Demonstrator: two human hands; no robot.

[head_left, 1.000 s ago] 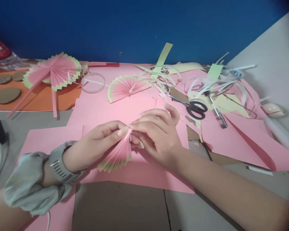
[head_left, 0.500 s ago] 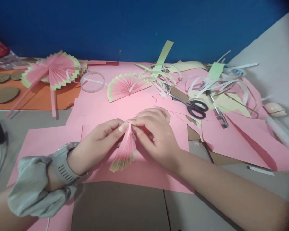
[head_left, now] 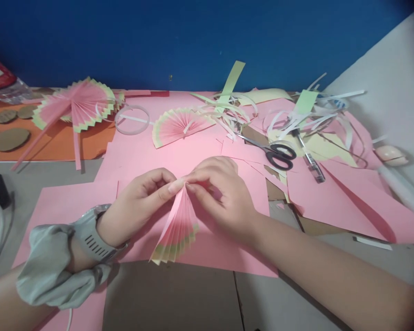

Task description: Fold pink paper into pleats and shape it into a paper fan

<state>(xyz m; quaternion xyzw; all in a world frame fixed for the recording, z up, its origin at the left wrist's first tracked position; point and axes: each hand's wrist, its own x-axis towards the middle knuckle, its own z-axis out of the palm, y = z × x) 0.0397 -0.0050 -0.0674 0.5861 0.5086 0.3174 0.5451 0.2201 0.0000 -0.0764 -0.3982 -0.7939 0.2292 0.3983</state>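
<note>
A pleated paper fan [head_left: 179, 225], pink with a green and yellow edge, hangs point-up between my hands. My left hand [head_left: 146, 191] pinches its gathered top with thumb and fingers. From the other side my right hand [head_left: 222, 195] is closed on the same gathered point, thumb and forefinger meeting there. The pleats spread downward toward me, over pink paper sheets [head_left: 131, 151]. Behind my hands lies a half-round pleated fan [head_left: 179, 126] of the same colours, with a small white strip on it.
Black-handled scissors [head_left: 279, 154] and a pen [head_left: 308, 156] lie right, beside curled paper strips [head_left: 227, 108] and pink offcuts. A tape ring [head_left: 132, 120] lies back left. Farther left, pink-green fans with strips [head_left: 79, 101] rest by cardboard ovals [head_left: 10, 139] on orange paper [head_left: 58, 148].
The held fan has spread a little wider, and its lower edge hangs lower and farther toward me. Both hands keep their pinch at its top. The view has shifted slightly.
</note>
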